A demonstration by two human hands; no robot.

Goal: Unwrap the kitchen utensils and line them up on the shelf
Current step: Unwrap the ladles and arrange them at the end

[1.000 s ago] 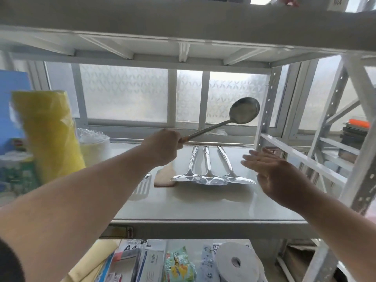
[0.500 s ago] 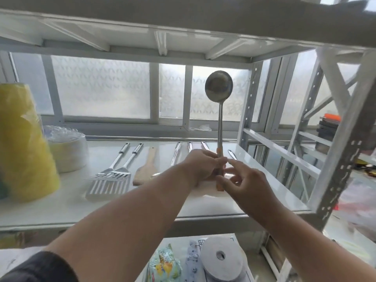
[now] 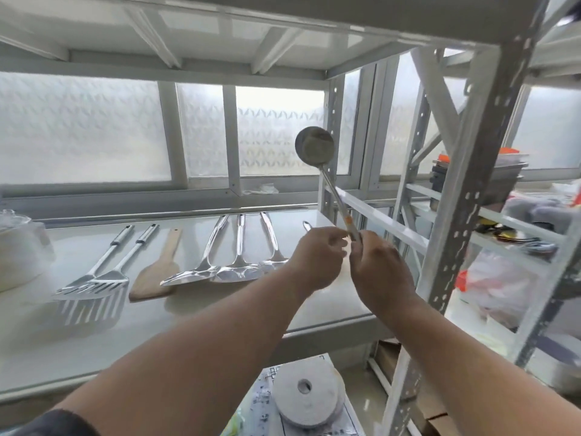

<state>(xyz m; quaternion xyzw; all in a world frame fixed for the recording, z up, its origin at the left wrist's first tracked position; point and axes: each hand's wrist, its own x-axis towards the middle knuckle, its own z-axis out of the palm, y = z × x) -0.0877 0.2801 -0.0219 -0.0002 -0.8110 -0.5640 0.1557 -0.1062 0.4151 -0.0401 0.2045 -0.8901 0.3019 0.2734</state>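
Note:
A steel ladle (image 3: pixel 315 148) is held up above the white shelf (image 3: pixel 188 313), its bowl high and its handle slanting down to the right, with an orange label near the lower end. My right hand (image 3: pixel 382 265) grips the bottom of the handle. My left hand (image 3: pixel 317 261) is closed beside it, fingertips pinched at the same spot; what it pinches is too small to tell. On the shelf lie two slotted turners (image 3: pixel 94 283), a wooden spatula (image 3: pixel 157 275) and three steel spatulas (image 3: pixel 232 269) side by side. A further handle tip (image 3: pixel 307 225) shows behind my left hand.
A white stack of plates (image 3: pixel 19 256) stands at the shelf's left end. The rack's upright post (image 3: pixel 465 190) is close on the right. A white tape roll (image 3: pixel 306 394) lies on papers below. Plastic bags (image 3: pixel 496 284) and dark items fill the neighbouring rack.
The ladle has tilted from upright, its bowl now leaning left, and shifted right. Both hands stay closed at its handle end. The view has turned right.

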